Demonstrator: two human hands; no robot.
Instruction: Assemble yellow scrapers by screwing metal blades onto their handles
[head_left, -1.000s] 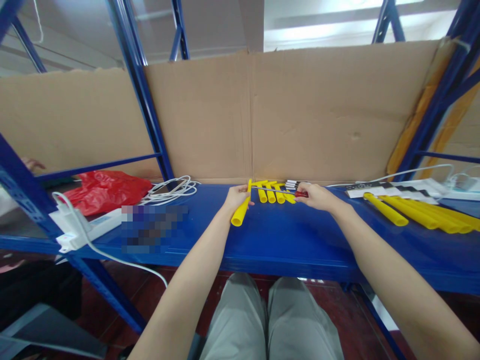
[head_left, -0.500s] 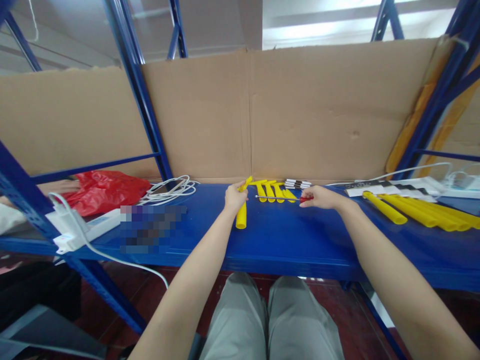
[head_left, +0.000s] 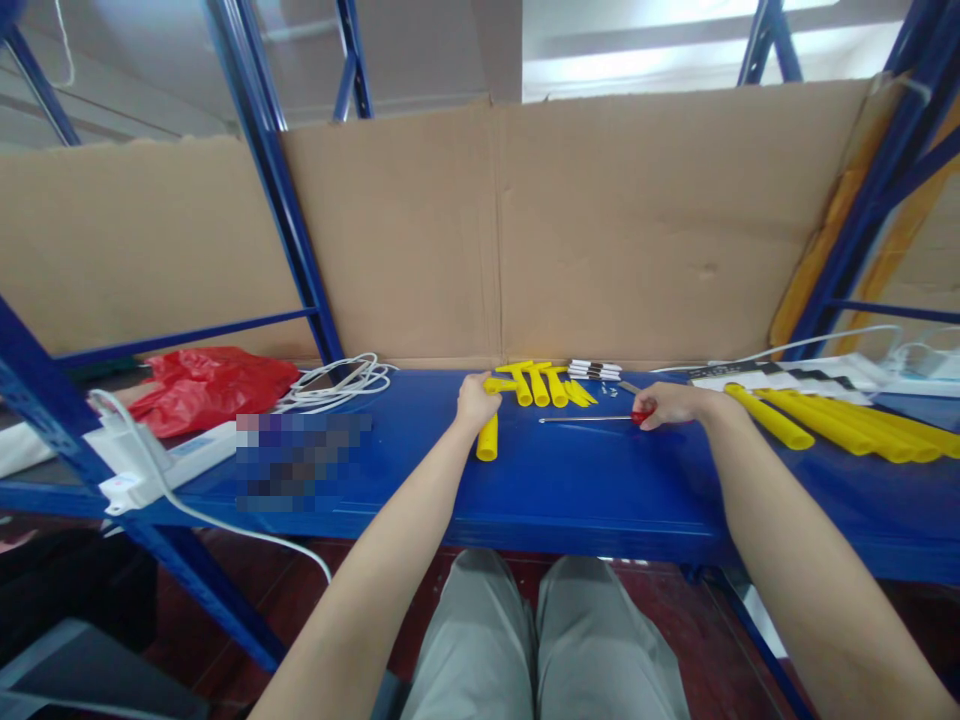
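Observation:
My left hand (head_left: pixel 477 403) is closed around a yellow T-shaped plastic piece (head_left: pixel 487 440), whose thick round stem points toward me while its thin crossbar sticks out past the fingers. In my right hand (head_left: pixel 667 404) is a screwdriver (head_left: pixel 589 419), gripped by its red handle. Its long metal shaft lies low over the blue shelf, pointing left, with the tip apart from the yellow piece. Behind the shaft are several more yellow T-shaped pieces (head_left: pixel 538 384) in a row. Small yellow pointed pieces (head_left: pixel 580 393) and tiny metal screws (head_left: pixel 609 390) lie beside them.
Black-and-white pieces (head_left: pixel 595 370) are stacked by the cardboard wall (head_left: pixel 637 230). Yellow tubes (head_left: pixel 855 425) and striped sheets (head_left: pixel 787 376) lie right on the blue shelf (head_left: pixel 570 490). Leftward are a coiled white cable (head_left: pixel 352 378), power strip (head_left: pixel 191 455) and red bag (head_left: pixel 217 388).
My right hand has moved right and toward me, drawing the screwdriver away from the row and the left hand. The crossbar in my left hand has swung from tilted upward to nearly level.

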